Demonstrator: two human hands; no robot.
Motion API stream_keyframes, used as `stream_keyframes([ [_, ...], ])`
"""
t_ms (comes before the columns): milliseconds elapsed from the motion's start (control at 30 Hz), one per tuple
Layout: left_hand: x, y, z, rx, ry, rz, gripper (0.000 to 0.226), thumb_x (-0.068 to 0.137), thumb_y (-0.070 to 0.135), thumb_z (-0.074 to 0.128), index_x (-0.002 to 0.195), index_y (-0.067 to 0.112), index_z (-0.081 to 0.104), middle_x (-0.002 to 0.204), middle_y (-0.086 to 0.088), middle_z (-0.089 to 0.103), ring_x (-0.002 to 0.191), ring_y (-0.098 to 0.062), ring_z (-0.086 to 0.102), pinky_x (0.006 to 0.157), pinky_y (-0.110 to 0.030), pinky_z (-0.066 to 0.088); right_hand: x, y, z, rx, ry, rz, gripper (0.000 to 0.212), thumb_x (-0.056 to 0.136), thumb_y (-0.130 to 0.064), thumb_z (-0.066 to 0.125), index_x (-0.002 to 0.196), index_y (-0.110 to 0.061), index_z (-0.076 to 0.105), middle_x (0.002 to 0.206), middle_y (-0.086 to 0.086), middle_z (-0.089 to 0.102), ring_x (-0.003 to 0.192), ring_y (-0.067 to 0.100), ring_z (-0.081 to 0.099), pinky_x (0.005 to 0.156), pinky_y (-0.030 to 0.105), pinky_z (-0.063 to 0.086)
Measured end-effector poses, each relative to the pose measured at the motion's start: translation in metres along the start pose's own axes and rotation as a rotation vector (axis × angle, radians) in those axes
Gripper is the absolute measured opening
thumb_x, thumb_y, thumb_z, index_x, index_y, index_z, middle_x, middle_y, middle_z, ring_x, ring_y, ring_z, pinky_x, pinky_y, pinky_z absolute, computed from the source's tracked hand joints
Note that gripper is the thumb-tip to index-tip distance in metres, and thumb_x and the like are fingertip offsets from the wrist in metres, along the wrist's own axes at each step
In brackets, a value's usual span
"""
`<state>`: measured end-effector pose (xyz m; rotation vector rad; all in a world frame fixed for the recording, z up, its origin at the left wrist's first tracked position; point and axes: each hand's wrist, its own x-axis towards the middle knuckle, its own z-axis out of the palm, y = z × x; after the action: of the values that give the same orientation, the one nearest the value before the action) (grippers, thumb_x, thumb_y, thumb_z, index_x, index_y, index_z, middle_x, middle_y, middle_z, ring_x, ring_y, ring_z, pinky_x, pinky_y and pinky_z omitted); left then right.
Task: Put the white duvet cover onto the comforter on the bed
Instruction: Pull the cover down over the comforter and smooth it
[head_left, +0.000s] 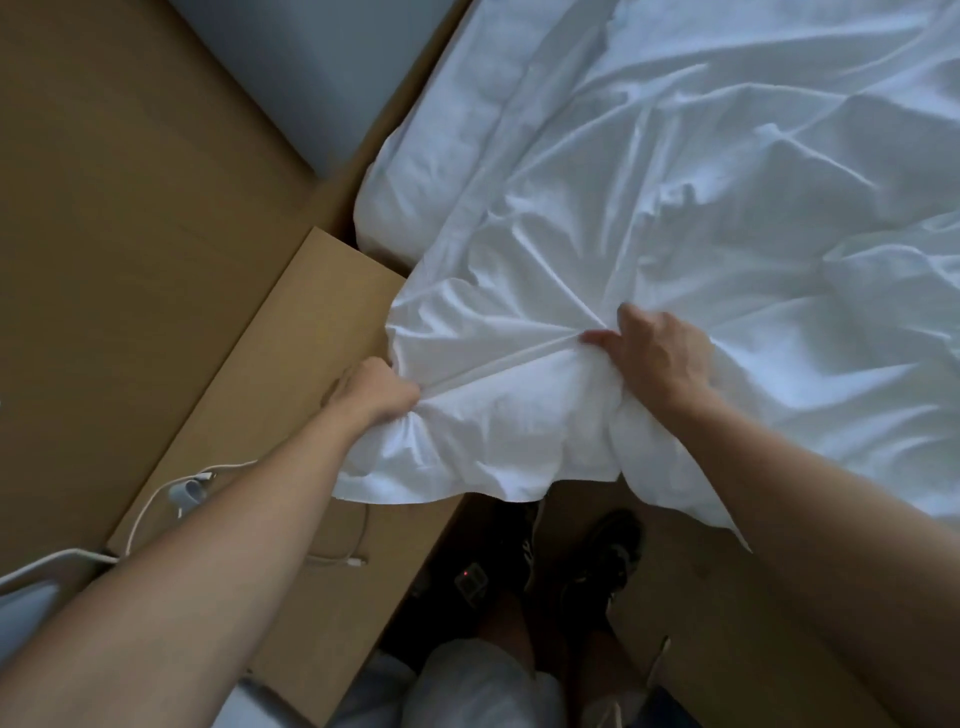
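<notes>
Brown flooring (104, 208) runs off beyond my left fingers, with a flat brown board (291, 364) lying directly under them, and the bed (395, 208) fills everything ahead of and beyond my right fingers. Across it lies the white duvet cover (675, 182), rumpled, its near corner dragged off the mattress edge toward me and hanging between my two hands. I cannot see the comforter apart from the cover; the puffy bulk just beneath my right fingers makes me think it is already inside. My left hand (382, 387) is a closed fist around the outermost corner of the cloth. My right hand (660, 358) lies on top with its fingers curled down into a bunch of fabric, thumb reaching toward the left fist. One tight fold runs straight between the two grips. I judge this to be seating the filling into the corner. To do it well I should feel for both layers in the left fist, cover and filling together, then keep the fold taut and pull outward, away from my right fingers, so nothing bunches. Below my left fingers a white cable (150, 499) lies on the board, and my dark shoes (608, 551) stand below my right fingers, so the hanging corner should stay off them.
</notes>
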<state>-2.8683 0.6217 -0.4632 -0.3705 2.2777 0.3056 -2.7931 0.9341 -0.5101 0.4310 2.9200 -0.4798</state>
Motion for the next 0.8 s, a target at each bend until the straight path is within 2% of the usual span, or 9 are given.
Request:
stream_keyframes([
  [100, -0.014, 0.000, 0.004, -0.555, -0.387, -0.094, 0.066, 0.064, 0.042, 0.091, 0.113, 0.011, 0.059, 0.109, -0.007, 0.072, 0.096, -0.029, 0.072, 0.082, -0.044, 0.059, -0.001, 0.001, 0.011, 0.032, -0.073, 0.207, 0.049, 0.093, -0.063, 0.056, 0.084, -0.016, 0.047, 0.073, 0.011, 0.059, 0.072, 0.035, 0.061, 0.063, 0.040, 0.040],
  [167, -0.022, 0.001, 0.020, -0.526, -0.475, -0.031, 0.064, 0.059, 0.037, 0.098, 0.111, 0.012, 0.069, 0.107, -0.007, 0.077, 0.091, -0.025, 0.076, 0.083, -0.041, 0.061, -0.008, -0.002, 0.015, 0.036, -0.083, 0.199, 0.046, 0.094, -0.061, 0.055, 0.087, -0.017, 0.047, 0.087, 0.016, 0.066, 0.082, 0.038, 0.065, 0.067, 0.040, 0.041],
  [267, -0.015, -0.009, 0.028, -0.430, -0.315, 0.017, 0.048, 0.075, 0.018, 0.090, 0.119, 0.012, 0.070, 0.112, -0.007, 0.074, 0.093, -0.021, 0.073, 0.080, -0.034, 0.059, -0.018, -0.002, 0.012, 0.066, -0.104, 0.149, 0.050, 0.090, -0.064, 0.059, 0.090, -0.017, 0.044, 0.086, 0.013, 0.062, 0.084, 0.037, 0.064, 0.065, 0.039, 0.038],
  [333, 0.001, -0.020, 0.014, -0.363, -0.201, 0.074, 0.050, 0.080, 0.014, 0.086, 0.125, 0.014, 0.064, 0.119, -0.006, 0.070, 0.103, -0.025, 0.068, 0.091, -0.040, 0.057, -0.024, 0.001, 0.003, 0.013, -0.145, 0.063, 0.058, 0.086, -0.070, 0.059, 0.098, -0.015, 0.046, 0.086, 0.014, 0.066, 0.078, 0.037, 0.066, 0.061, 0.039, 0.041],
  [433, 0.018, -0.010, -0.008, 0.027, -0.014, 0.111, 0.048, 0.082, 0.015, 0.076, 0.126, 0.014, 0.057, 0.120, -0.012, 0.066, 0.105, -0.034, 0.063, 0.094, -0.048, 0.054, -0.030, 0.015, -0.012, -0.111, -0.052, -0.015, 0.063, 0.086, -0.070, 0.057, 0.108, -0.011, 0.052, 0.097, 0.014, 0.069, 0.080, 0.035, 0.066, 0.065, 0.041, 0.048],
  [533, 0.007, 0.023, -0.001, 0.332, 0.332, 0.208, 0.081, 0.078, 0.019, 0.073, 0.147, 0.017, 0.031, 0.140, -0.019, 0.044, 0.119, -0.043, 0.048, 0.103, -0.052, 0.042, -0.045, 0.061, -0.031, -0.104, 0.195, 0.249, 0.072, 0.079, -0.067, 0.068, 0.126, -0.014, 0.054, 0.130, 0.016, 0.054, 0.118, 0.038, 0.051, 0.096, 0.048, 0.037],
  [600, -0.016, 0.049, 0.022, 0.338, 0.530, 0.584, 0.085, 0.076, 0.026, 0.074, 0.150, 0.016, 0.033, 0.145, -0.020, 0.036, 0.122, -0.044, 0.043, 0.104, -0.054, 0.035, -0.072, 0.107, -0.036, -0.106, 0.375, 0.492, 0.077, 0.080, -0.071, 0.063, 0.137, -0.020, 0.046, 0.148, 0.017, 0.039, 0.136, 0.040, 0.037, 0.106, 0.050, 0.025],
  [700, -0.062, 0.098, 0.098, 0.499, 0.407, 1.168, 0.081, 0.073, 0.058, 0.073, 0.140, 0.020, 0.049, 0.137, -0.012, 0.046, 0.117, -0.035, 0.047, 0.098, -0.050, 0.041, -0.125, 0.162, -0.037, -0.050, 0.430, 0.969, 0.095, 0.080, -0.086, 0.046, 0.148, -0.023, 0.028, 0.159, 0.021, 0.024, 0.144, 0.042, 0.026, 0.112, 0.059, 0.023],
  [800, -0.083, 0.139, 0.158, 0.811, 0.200, 1.140, 0.093, 0.071, 0.056, 0.076, 0.148, 0.028, 0.032, 0.138, -0.006, 0.046, 0.118, -0.029, 0.049, 0.099, -0.042, 0.044, -0.154, 0.194, -0.031, 0.091, 0.327, 1.187, 0.092, 0.082, -0.083, 0.044, 0.144, -0.015, 0.035, 0.146, 0.022, 0.039, 0.133, 0.044, 0.040, 0.106, 0.054, 0.032],
])
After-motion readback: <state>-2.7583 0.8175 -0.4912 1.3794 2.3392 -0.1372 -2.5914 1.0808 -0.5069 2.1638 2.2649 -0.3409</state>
